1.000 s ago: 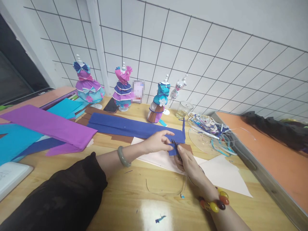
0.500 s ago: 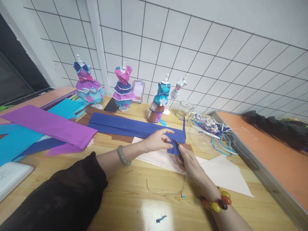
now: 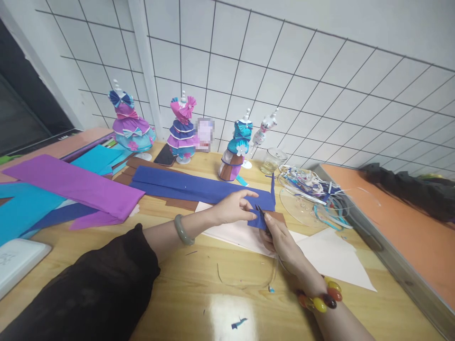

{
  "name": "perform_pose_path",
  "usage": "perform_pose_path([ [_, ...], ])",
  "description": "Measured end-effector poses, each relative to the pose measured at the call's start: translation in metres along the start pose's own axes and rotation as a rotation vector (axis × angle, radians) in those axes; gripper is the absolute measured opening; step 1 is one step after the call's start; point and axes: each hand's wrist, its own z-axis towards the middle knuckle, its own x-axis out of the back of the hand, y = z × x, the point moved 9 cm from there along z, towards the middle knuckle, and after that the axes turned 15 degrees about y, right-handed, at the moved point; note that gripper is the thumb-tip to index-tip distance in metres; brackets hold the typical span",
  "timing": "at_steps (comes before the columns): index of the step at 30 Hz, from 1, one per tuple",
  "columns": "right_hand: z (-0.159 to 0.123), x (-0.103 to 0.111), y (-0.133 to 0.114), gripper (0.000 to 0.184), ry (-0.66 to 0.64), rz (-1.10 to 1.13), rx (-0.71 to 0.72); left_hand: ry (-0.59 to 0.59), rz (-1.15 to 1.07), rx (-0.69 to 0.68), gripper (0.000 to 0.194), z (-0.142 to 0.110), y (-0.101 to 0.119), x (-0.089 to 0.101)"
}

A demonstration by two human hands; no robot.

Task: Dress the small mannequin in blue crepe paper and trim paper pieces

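Observation:
My left hand pinches a small dark-blue piece of crepe paper between thumb and fingers. My right hand is wrapped round a small pair of dark scissors, whose handles are mostly hidden in the palm. Their slim blades point away from me, slightly apart, at the right part of the blue piece. Just beyond both hands lies a long folded strip of dark-blue paper. Under the hands are a pale pink sheet and a bit of brown paper.
Several small dress forms stand along the tiled wall, including one in a teal bodice. Purple paper and a white device lie left. A glass cup, a heap of cut scraps and an orange-lined tray are right.
Both hands, the scissors and the blue piece stay almost in place. The whole view has shifted very slightly.

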Motion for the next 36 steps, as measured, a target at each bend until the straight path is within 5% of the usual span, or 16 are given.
perform_pose_path([
  [36, 0.000, -0.001, -0.001, 0.050, -0.026, 0.027, 0.003, 0.027, 0.010, -0.028, 0.061, 0.004, 0.001, 0.005],
])
